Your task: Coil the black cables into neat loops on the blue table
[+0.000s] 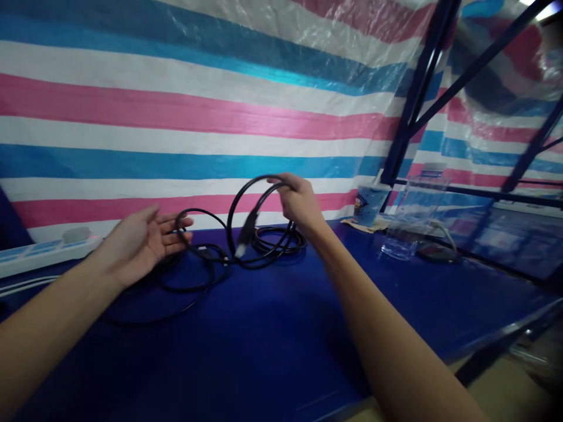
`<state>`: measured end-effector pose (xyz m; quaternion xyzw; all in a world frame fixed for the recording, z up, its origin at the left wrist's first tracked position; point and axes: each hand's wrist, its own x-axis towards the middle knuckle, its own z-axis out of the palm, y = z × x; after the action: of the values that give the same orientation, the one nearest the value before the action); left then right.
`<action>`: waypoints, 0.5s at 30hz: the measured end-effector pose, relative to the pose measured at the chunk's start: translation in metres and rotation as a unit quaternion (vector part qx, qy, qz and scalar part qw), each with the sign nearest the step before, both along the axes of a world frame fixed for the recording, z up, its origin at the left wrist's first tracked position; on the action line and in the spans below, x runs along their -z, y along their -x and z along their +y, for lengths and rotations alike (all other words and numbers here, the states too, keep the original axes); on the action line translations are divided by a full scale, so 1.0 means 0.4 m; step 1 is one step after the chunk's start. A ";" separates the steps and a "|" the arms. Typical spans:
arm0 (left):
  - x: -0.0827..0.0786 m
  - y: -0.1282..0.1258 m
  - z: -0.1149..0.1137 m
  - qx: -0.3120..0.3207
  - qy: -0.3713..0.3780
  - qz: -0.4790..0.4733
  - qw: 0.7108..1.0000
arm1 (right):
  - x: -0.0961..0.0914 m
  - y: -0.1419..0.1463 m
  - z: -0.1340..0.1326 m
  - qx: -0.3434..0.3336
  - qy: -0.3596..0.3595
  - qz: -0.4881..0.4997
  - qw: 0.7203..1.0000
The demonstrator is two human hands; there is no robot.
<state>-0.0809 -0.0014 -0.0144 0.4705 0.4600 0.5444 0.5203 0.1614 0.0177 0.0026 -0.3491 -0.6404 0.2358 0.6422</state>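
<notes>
My right hand (pixel 299 200) is closed round loops of a black cable (pixel 231 218), lifted above the blue tabletop. A plug with a pale metal end (pixel 244 235) dangles from these loops. On the left, my left hand (pixel 147 241) is open, palm turned up and fingers apart, with a strand of the cable passing across its fingertips. More black cable lies in loose loops on the table below and beside this hand. Behind the lifted loops, a coiled black cable (pixel 288 249) rests on the table.
A white power strip (pixel 44 256) stands at the left edge. At the right are a blue patterned cup (pixel 368 205), a clear plastic bottle (pixel 407 220) and a dark flat object (pixel 435 252) with a white cable. Blue metal posts (pixel 409 111) and striped sheeting (pixel 197 111) close off the back.
</notes>
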 end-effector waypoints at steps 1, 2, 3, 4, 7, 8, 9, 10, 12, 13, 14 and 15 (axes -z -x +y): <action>0.000 -0.007 -0.010 0.019 -0.015 0.024 0.999 | 0.007 0.011 -0.003 0.003 -0.017 -0.069 0.997; 0.001 -0.017 -0.022 0.048 -0.039 0.076 0.995 | 0.013 0.025 -0.008 -0.006 -0.034 -0.142 0.989; 0.003 -0.030 -0.035 0.079 -0.063 0.139 0.985 | 0.018 0.040 -0.014 -0.024 -0.054 -0.218 0.974; 0.006 -0.046 -0.048 0.107 -0.085 0.199 0.971 | 0.023 0.056 -0.022 -0.036 -0.077 -0.293 0.952; 0.026 -0.085 -0.068 0.121 -0.141 0.305 0.934 | 0.026 0.092 -0.044 0.019 -0.162 -0.452 0.877; 0.037 -0.092 -0.064 0.102 -0.157 0.312 0.931 | 0.024 0.095 -0.048 0.059 -0.188 -0.468 0.861; 0.049 -0.094 -0.055 0.077 -0.170 0.309 0.932 | 0.020 0.094 -0.049 0.090 -0.202 -0.467 0.856; 0.063 -0.093 -0.043 0.053 -0.181 0.303 0.934 | 0.016 0.088 -0.046 0.107 -0.201 -0.451 0.863; 0.094 -0.085 -0.014 0.038 -0.196 0.306 0.931 | 0.008 0.063 -0.032 0.103 -0.158 -0.371 0.909; 0.110 -0.080 -0.003 0.054 -0.203 0.333 0.919 | 0.004 0.047 -0.021 0.096 -0.125 -0.309 0.938; 0.125 -0.076 0.004 0.084 -0.210 0.379 0.897 | 0.000 0.029 -0.010 0.092 -0.093 -0.237 0.963; 0.137 -0.074 0.007 0.121 -0.217 0.434 0.866 | -0.003 0.011 0.000 0.098 -0.070 -0.157 0.980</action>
<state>-0.0512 0.0016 -0.0693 0.8120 0.4495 0.3041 0.2148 0.1570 0.0179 0.0039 -0.3971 -0.7110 0.0691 0.5762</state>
